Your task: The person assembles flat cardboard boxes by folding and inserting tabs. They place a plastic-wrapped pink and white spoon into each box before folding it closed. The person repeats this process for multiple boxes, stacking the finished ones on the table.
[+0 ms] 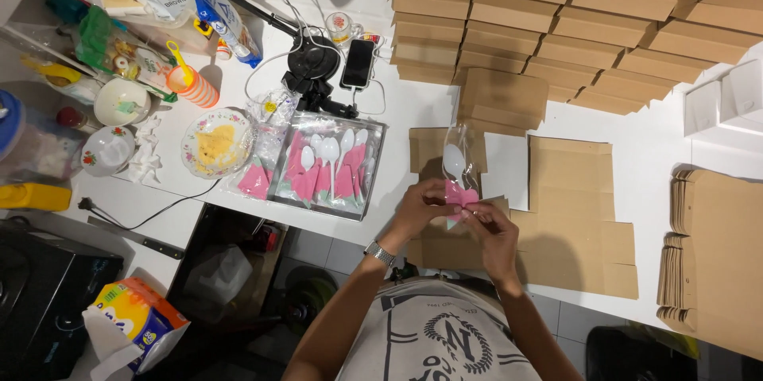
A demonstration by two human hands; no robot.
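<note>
Head view, looking down at a person's two hands working over a white bench (636,143). The left hand (417,208) and the right hand (491,230) meet at a clear plastic sleeve holding a white plastic spoon and a folded pink napkin (459,174). Both sets of fingers are closed, pinching the sleeve's lower end at the pink napkin, just above flat brown cardboard sheets (572,214). To the left lies a shallow metal tray of finished spoon-and-napkin packs (330,165). Stacks of folded brown cardboard boxes (572,15) fill the far side of the bench. A black phone (358,63) lies near the tray.
</note>
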